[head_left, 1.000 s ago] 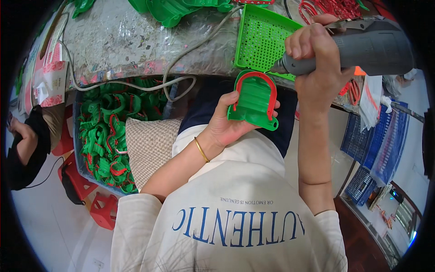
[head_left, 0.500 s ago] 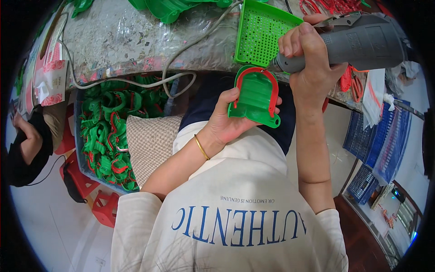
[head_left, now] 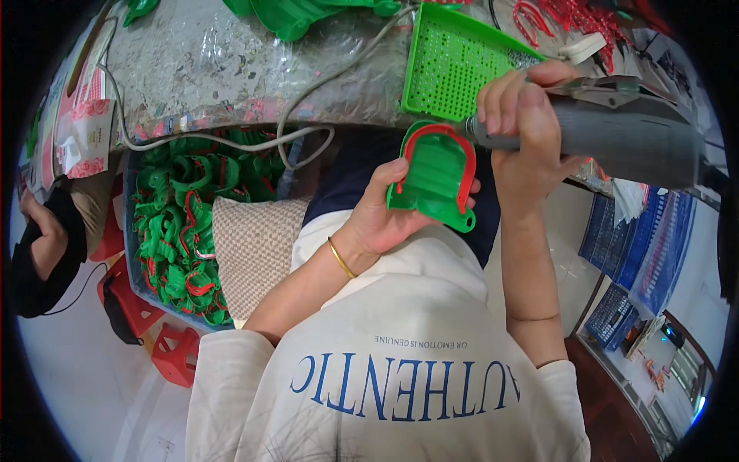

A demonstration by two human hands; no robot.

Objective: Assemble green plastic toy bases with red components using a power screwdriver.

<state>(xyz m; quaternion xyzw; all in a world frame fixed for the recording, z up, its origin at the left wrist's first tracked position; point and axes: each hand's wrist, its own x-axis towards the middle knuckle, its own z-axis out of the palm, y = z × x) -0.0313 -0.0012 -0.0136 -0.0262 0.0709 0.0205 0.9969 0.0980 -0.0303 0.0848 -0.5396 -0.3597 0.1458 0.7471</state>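
Observation:
My left hand point(head_left: 387, 206) is closed around a green plastic part point(head_left: 433, 171), thumb on its left edge and fingertips showing at its right. A red U-shaped strip point(head_left: 467, 163) lines the part's rim. My right hand point(head_left: 531, 127) wraps round the grey body of an electric screwdriver point(head_left: 616, 127), which lies almost level and points left. Its nose is just off the top right corner of the green part; a bit tip cannot be made out. Behind both hands stands a bright green perforated basket point(head_left: 443, 65), with small metal pieces in its right corner.
Left of my lap is a blue bin point(head_left: 138, 281) of green and red parts, beside a woven cushion point(head_left: 258, 242). A grey cable point(head_left: 223, 145) loops over the table edge. Red strips point(head_left: 539, 23) lie at the back right. Another person's arm point(head_left: 46, 242) shows far left, near red stools point(head_left: 175, 354).
My right hand and the screwdriver have drawn slightly away from the red strip, to the right and down. The green part has dropped and tilted a little in my left hand.

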